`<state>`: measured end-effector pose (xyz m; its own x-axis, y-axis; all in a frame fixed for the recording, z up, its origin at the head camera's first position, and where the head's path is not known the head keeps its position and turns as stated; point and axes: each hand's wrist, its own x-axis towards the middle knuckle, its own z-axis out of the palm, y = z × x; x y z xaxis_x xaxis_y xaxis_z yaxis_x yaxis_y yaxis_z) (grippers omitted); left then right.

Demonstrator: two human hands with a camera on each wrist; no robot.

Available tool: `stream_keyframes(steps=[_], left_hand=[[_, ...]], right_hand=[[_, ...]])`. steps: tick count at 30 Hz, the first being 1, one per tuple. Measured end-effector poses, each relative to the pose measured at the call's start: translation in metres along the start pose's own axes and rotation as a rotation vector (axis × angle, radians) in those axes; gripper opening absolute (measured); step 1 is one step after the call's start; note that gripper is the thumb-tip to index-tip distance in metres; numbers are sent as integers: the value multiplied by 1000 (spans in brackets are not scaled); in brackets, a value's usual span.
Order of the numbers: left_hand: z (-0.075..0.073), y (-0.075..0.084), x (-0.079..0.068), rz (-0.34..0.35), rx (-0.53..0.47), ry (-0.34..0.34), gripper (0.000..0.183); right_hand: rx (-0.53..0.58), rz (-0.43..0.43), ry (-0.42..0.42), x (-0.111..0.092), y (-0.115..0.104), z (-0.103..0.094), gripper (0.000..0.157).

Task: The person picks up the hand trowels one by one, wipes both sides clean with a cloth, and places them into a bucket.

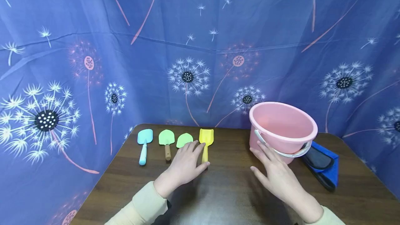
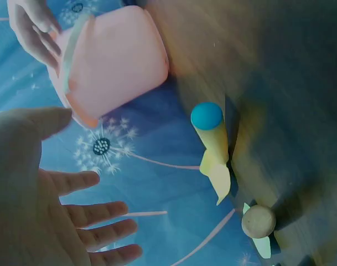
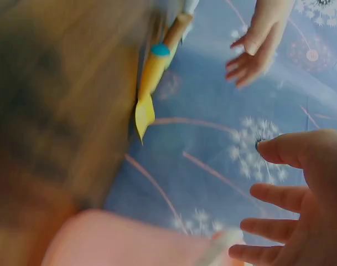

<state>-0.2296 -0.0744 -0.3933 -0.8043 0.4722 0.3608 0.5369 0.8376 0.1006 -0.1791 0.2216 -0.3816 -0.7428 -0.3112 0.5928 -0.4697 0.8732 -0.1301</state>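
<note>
My left hand hovers over the row of toy shovels with its fingers spread and nothing held. Beneath its fingertips in the head view are the yellow shovel and a green shovel whose handle is hidden. The left wrist view shows a blue cap on the end of the yellow shovel. A pink bucket stands upright at the right. In front of it is my right hand, fingers loosely straight, its fingertips overlapping the bucket's pale handle in this view. Nothing lies in this hand.
Left of my left hand lie a light blue shovel and a green shovel with a brown handle. A blue and black folded item rests beside the bucket. Dandelion-print cloth hangs around the brown table.
</note>
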Motion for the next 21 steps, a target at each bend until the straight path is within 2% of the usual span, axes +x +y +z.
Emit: stream_keyframes(steps=[5, 10, 15, 17, 21], left_hand=[[3, -8, 18, -29, -8, -17, 50], [14, -13, 41, -77, -72, -97, 45], [26, -17, 62, -171, -146, -203, 47], [31, -18, 68, -221, -174, -243, 44], [38, -16, 74, -309, -202, -312, 37]], right_hand=[[-22, 37, 50, 4, 20, -26, 50], [-54, 104, 93, 4, 44, -52, 36], [-124, 141, 109, 4, 74, -68, 29], [-140, 164, 99, 4, 88, -72, 29], [-139, 262, 3, 1, 118, -72, 38]])
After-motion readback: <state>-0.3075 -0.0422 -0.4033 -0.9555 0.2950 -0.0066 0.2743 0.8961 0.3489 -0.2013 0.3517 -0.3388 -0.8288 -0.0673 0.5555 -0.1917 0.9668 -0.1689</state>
